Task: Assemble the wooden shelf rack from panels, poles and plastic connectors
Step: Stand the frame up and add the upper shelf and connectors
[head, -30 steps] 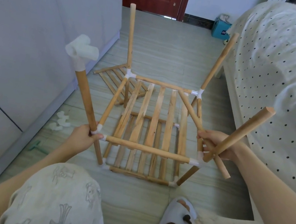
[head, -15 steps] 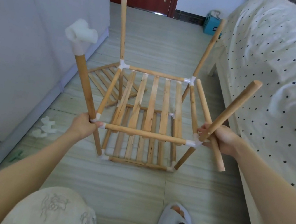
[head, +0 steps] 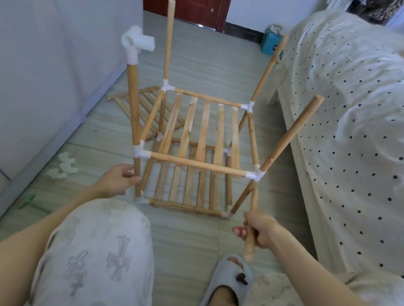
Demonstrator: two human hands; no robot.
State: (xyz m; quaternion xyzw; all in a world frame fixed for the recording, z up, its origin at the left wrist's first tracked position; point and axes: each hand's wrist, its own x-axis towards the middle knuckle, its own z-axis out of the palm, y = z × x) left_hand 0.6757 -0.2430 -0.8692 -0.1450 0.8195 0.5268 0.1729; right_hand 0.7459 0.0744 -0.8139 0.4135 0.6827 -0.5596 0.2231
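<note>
The wooden rack [head: 195,163] stands on the floor with two slatted panels joined by white plastic connectors and four poles rising from its corners. The front left pole [head: 132,104] carries a white connector [head: 137,42] on its top. My left hand [head: 118,179] pinches that pole just below the middle corner connector [head: 140,153]. The front right pole [head: 292,132] leans out to the right. My right hand [head: 257,229] grips a loose pole [head: 254,200], held roughly upright in front of the rack's right corner.
A spare slatted panel [head: 140,100] lies on the floor behind the rack at left. Loose white connectors [head: 65,167] and a green tool [head: 26,200] lie by the grey wall. A dotted bed [head: 354,150] borders the right side. My knee and slippered foot [head: 227,284] are in front.
My right hand drew the loose pole away from the rack's front right corner, down and toward me. My left hand slid down from the corner connector to the pole below it.
</note>
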